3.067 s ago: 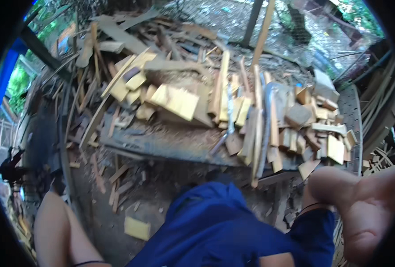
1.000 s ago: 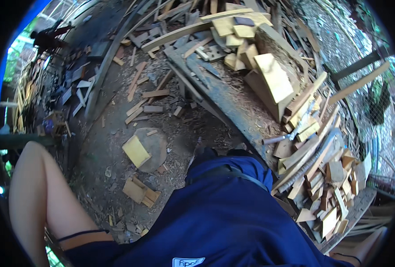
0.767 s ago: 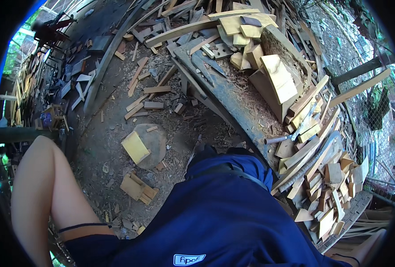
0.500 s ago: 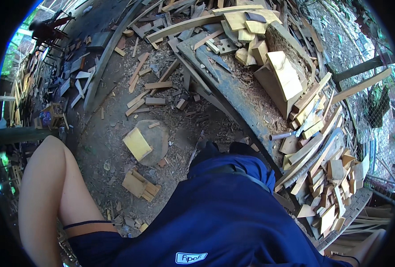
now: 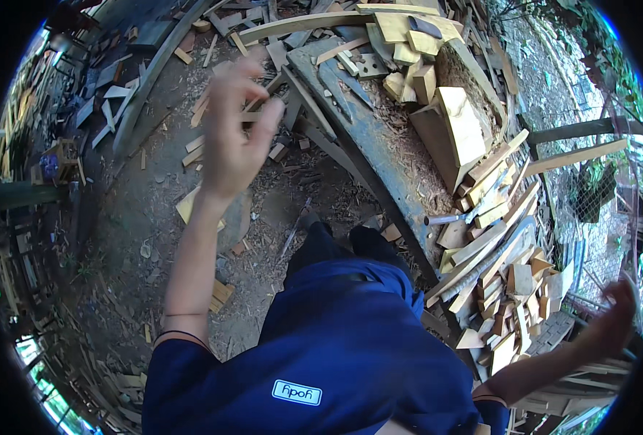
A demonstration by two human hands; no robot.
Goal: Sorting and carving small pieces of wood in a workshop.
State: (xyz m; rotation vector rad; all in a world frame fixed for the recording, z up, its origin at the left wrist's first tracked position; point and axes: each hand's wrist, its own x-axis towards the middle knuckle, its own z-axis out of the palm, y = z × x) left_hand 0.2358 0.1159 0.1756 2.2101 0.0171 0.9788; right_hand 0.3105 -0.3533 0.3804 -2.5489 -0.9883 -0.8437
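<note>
My left hand [image 5: 238,138] is raised over the ground left of the workbench [image 5: 368,159]. Its thumb stands apart from its loosely bent fingers, slightly blurred, and nothing shows in it. Out at the right rim, beyond the stacked wood, my right hand [image 5: 617,312] is lifted; motion smears its fingers. Neither hand touches any wood. A large angled wooden block [image 5: 455,130] rests on the bench. Nearer me on the bench lies a tool with a round handle [image 5: 443,219] and a shiny blade, among cut wood strips [image 5: 492,235].
Small offcuts [image 5: 524,290] are heaped at the bench's right near end. A pale board [image 5: 189,206] lies on the ground, partly behind my left forearm. A long beam [image 5: 139,90] runs along the left, with scrap wood beyond it. Wood shavings cover the floor and bench.
My left hand has come into view and risen forward over the ground. My right hand has swung into view at the right rim. The view has shifted slightly; the wood stays put.
</note>
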